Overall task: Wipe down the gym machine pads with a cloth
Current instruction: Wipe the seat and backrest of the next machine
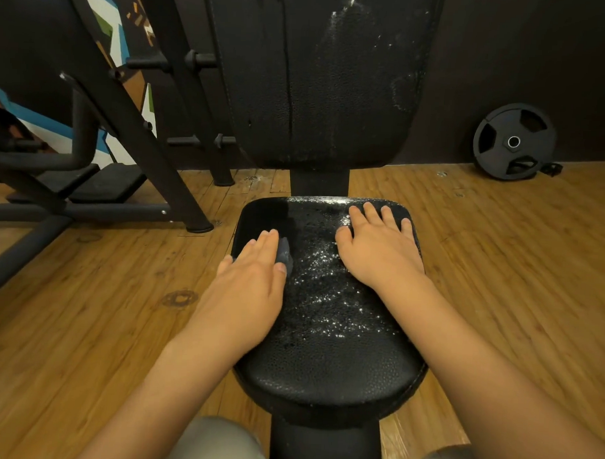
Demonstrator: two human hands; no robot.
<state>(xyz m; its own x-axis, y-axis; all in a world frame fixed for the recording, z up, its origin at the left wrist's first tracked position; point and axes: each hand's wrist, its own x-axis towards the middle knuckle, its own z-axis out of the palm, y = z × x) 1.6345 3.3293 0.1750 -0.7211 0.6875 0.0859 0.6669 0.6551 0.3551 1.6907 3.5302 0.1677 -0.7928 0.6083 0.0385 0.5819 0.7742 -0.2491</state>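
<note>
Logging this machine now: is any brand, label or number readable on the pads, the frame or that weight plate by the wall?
No text can be read anywhere in this view.
On the weight plate: any raised marking is too small and dark to read.
On the back pad: white flecks only, no label.
On the seat pad: no label.
On the wall mural: coloured shapes, no letters.

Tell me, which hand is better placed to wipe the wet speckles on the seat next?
Probably the left: the left hand presses the grey cloth onto the seat pad, right beside the speckles, while the right hand rests flat with no cloth.
</note>
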